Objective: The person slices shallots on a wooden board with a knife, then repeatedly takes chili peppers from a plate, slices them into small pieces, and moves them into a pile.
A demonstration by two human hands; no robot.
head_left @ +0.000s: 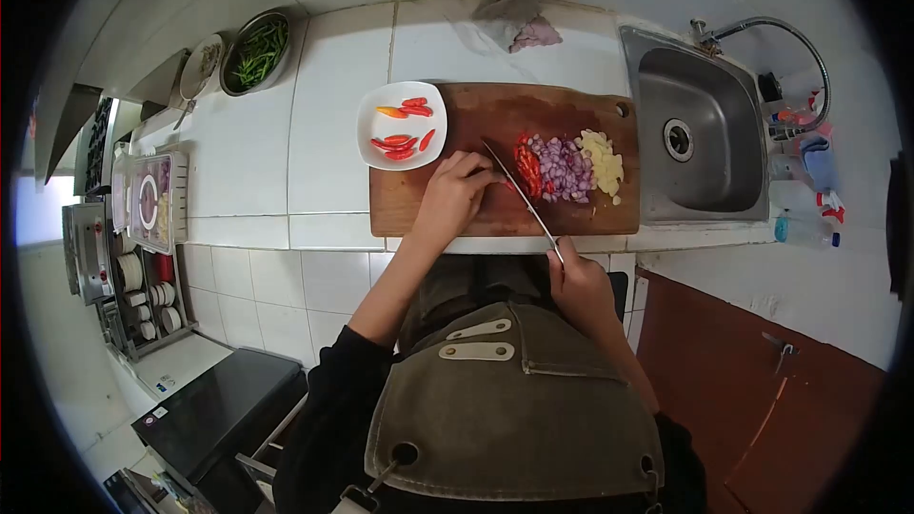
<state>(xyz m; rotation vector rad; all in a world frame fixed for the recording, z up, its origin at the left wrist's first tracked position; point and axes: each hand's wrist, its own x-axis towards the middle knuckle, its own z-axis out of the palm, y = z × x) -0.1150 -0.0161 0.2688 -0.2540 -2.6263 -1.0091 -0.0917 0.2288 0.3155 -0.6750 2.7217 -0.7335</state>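
Observation:
My left hand (pixel 455 192) rests on the wooden cutting board (pixel 495 114), fingers curled over a red chili next to the blade. My right hand (pixel 576 278) grips the handle of a knife (pixel 519 190) whose blade lies across the board toward the chili. Just right of the blade lie piles of sliced red chili (pixel 526 167), chopped purple shallot (pixel 564 168) and chopped garlic (pixel 603 160). A white plate (pixel 373 122) with whole red chilies and one orange one sits on the board's left end.
A steel sink (pixel 700 138) with a tap is to the right, bottles beside it. A bowl of green beans (pixel 257 52) and a small dish stand at the far left of the tiled counter. A cloth (pixel 519 24) lies behind the board. Shelves with dishes stand lower left.

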